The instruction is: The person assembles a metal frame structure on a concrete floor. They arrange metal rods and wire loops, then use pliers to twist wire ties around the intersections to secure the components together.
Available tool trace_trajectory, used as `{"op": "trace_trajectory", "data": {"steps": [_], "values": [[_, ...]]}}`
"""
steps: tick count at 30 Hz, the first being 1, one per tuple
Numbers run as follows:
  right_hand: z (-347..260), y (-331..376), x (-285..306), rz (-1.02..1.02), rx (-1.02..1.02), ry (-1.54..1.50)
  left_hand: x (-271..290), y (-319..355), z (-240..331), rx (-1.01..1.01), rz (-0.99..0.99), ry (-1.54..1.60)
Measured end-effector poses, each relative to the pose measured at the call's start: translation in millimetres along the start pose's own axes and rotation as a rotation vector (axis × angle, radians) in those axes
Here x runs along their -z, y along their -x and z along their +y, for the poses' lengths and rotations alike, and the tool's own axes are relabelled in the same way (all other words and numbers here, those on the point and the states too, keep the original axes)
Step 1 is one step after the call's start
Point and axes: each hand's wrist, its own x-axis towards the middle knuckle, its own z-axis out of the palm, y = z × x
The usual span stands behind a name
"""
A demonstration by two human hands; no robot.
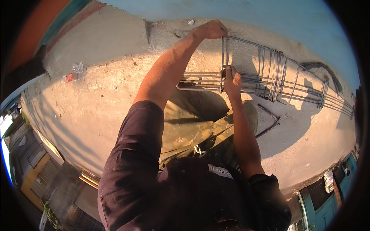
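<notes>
My left hand point(212, 30) is curled closed at the top corner of a wire stirrup point(222, 54), where it meets the upper long bar point(248, 41); the fingertips are hidden, so I cannot tell whether I have the bar as well. My right hand point(233, 81) is nearer to me, its fingers drawn in on the same stirrup, just by the lower long bars point(200, 89). Whether I also pinch a bit of wire there is too small to tell. The stirrup stands across the bars in front of my knees, apart from the cluster of stirrups point(274, 73) to the right along the same cage, which lies on the concrete ground point(115, 84). A bent dark rod point(278, 120) lies near my right knee, and a bundle of thin dark wire point(327, 69) sits beyond the far stretch of the bars

I judge the step in hand to be setting this stirrup's position on the bars; the next move calls for a firm left hold up top and small, careful work with my right fingers below
</notes>
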Motion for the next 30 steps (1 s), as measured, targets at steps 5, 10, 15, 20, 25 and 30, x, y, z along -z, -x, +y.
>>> {"op": "trace_trajectory", "data": {"steps": [5, 10, 15, 20, 25, 30], "values": [[15, 46, -16, -0.180, -0.121, -0.114, -6, -5, -28, 0.043, -0.132, 0.002], [30, 63, -21, -0.103, -0.146, 0.037, -20, 31, -4, 0.077, 0.029, 0.268], [51, 64, -27, -0.140, -0.274, -0.112, -20, 37, 5, 0.142, -0.017, 0.294], [65, 66, -23, -0.150, -0.236, -0.212, -13, 33, -3, 0.130, -0.173, 0.362], [38, 69, -22, -0.105, -0.213, -0.299, -4, 39, -2, 0.147, -0.241, 0.520], [67, 66, -33, -0.056, -0.156, -0.081, -9, 35, -6, 0.128, -0.216, 0.509]]}}
